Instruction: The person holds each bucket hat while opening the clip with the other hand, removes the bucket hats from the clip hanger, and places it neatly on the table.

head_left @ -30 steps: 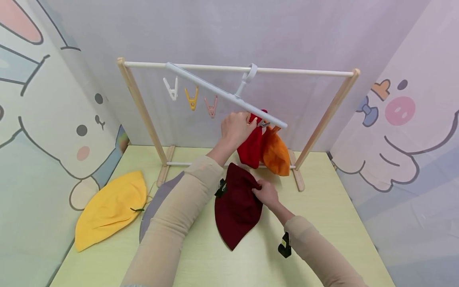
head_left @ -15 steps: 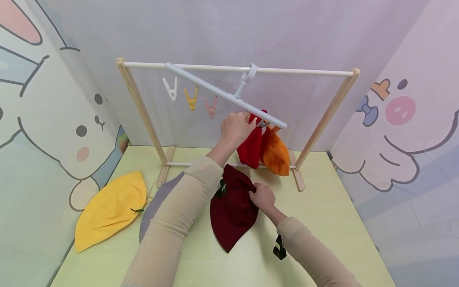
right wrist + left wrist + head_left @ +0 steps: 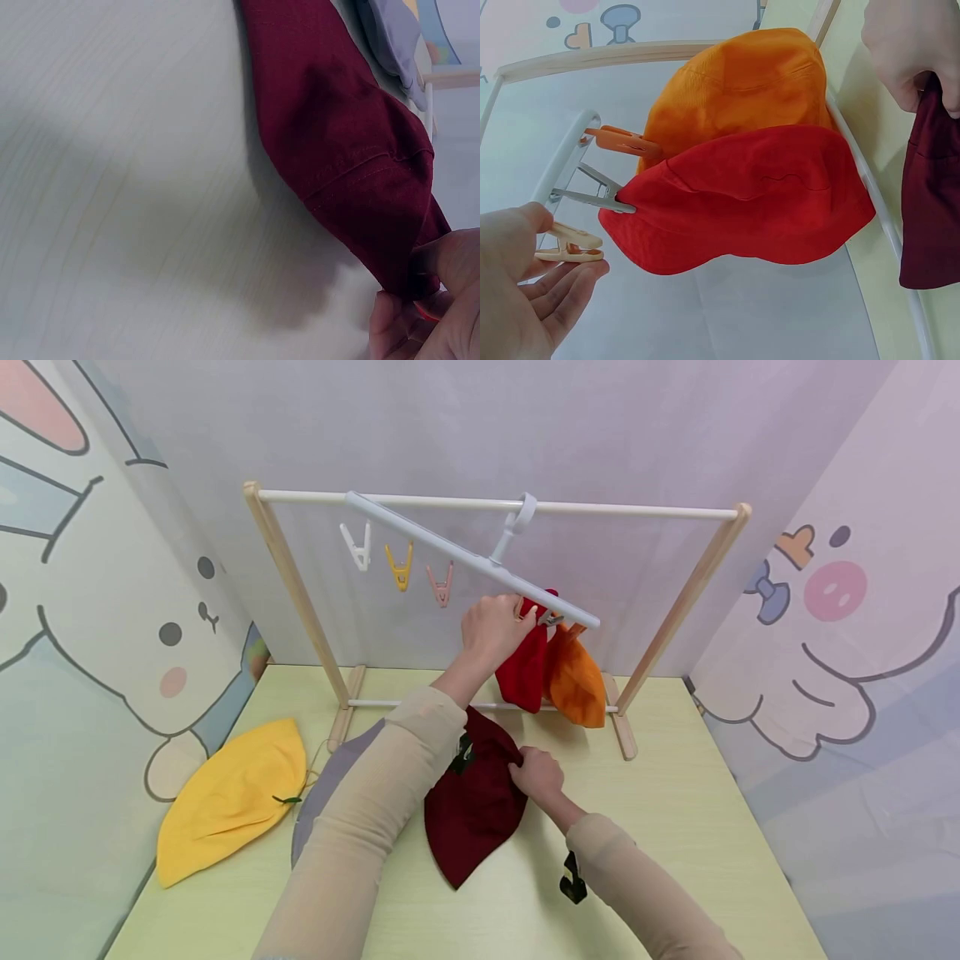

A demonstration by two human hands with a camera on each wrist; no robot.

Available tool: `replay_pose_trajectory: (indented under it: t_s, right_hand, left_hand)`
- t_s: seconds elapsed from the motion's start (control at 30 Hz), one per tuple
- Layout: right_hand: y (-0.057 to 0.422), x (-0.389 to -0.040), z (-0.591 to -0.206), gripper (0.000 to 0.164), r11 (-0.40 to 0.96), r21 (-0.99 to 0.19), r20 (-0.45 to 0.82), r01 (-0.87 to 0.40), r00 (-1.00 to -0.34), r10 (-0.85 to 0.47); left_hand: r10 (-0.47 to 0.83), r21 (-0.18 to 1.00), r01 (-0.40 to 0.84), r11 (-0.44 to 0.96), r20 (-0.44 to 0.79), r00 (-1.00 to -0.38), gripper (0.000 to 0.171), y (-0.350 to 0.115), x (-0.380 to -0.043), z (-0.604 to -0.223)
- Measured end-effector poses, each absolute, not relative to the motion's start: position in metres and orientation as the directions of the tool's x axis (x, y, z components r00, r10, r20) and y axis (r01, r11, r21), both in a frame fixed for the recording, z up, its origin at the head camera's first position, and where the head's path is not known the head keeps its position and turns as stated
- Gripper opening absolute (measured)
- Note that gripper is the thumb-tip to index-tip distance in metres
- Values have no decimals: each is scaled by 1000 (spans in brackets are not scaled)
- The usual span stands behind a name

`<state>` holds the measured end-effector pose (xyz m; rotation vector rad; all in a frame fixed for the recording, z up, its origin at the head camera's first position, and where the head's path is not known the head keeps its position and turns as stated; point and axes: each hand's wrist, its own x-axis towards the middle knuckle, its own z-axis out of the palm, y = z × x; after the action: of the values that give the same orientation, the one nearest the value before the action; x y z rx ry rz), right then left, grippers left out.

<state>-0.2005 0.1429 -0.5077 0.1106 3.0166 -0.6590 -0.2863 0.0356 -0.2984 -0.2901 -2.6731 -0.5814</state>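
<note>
My left hand [image 3: 491,628] pinches a cream clothespin [image 3: 571,246] that hangs from the pale blue clip hanger [image 3: 450,547]. Beside it, a grey clothespin [image 3: 594,196] grips the brim of a red bucket hat [image 3: 742,206]. Behind that, an orange clothespin [image 3: 622,141] holds an orange bucket hat [image 3: 735,90]. Low over the table, my right hand [image 3: 538,775] pinches the edge of a folded maroon bucket hat [image 3: 472,818] between thumb and fingers. In the right wrist view the maroon cloth slopes away from the right hand's fingertips [image 3: 385,309].
The hanger tilts down to the right on the white rail of a wooden rack [image 3: 300,585]. White [image 3: 358,547], yellow [image 3: 400,568] and pink clothespins [image 3: 441,587] hang at left. A yellow hat [image 3: 232,802] and a grey hat [image 3: 330,785], partly behind my left sleeve, lie on the table.
My right hand has carried the maroon hat to the left and slightly toward me. The left hand keeps its place at the clothespin.
</note>
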Motion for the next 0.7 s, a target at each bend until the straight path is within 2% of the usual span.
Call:
replay_pose_trajectory:
  t_s: [0.23, 0.57, 0.7]
  right_hand:
    - [136, -201, -510, 16, 902, -429, -84, 49, -996, 14]
    - [133, -202, -513, 14, 903, -426, -78, 61, -997, 30]
    - [133, -201, -512, 21, 894, -441, -85, 80, -995, 48]
  left_hand:
    - [109, 359, 268, 894, 408, -907, 32, 37, -287, -299]
    - [114, 352, 274, 895, 413, -903, 31, 36, -286, -298]
    - [116, 351, 273, 895, 409, -905, 31, 36, -285, -298]
